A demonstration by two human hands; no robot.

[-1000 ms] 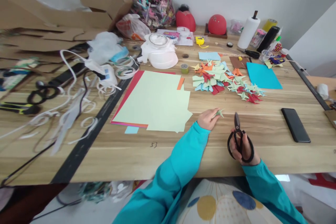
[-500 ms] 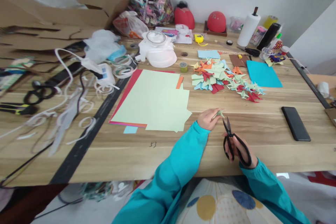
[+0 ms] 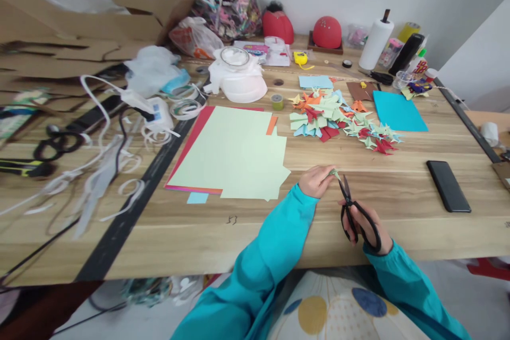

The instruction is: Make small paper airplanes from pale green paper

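Between the fingertips of my left hand [image 3: 316,180] is a small folded pale green paper piece [image 3: 335,173], its pointed end sticking out to the right. My right hand [image 3: 370,226] has its fingers through the handles of black scissors [image 3: 349,203]. The blades are slightly parted, their tips close to the paper's point; whether they touch it I cannot tell. Beyond my hands lies a heap of folded paper cranes [image 3: 329,109] in green, orange, red and blue. Left of my left hand is a stack of pale green paper sheets [image 3: 231,154] with red and orange edges beneath.
A black phone [image 3: 448,186] lies to the right. A turquoise paper square [image 3: 400,111] and light blue papers [image 3: 315,82] are farther back, near a green tape roll [image 3: 276,101]. Cords, white strips and another pair of scissors [image 3: 59,143] clutter the left side.
The folded paper has turned slightly in my left fingers, its point now angled down toward the scissors. The scissors have shifted very little.
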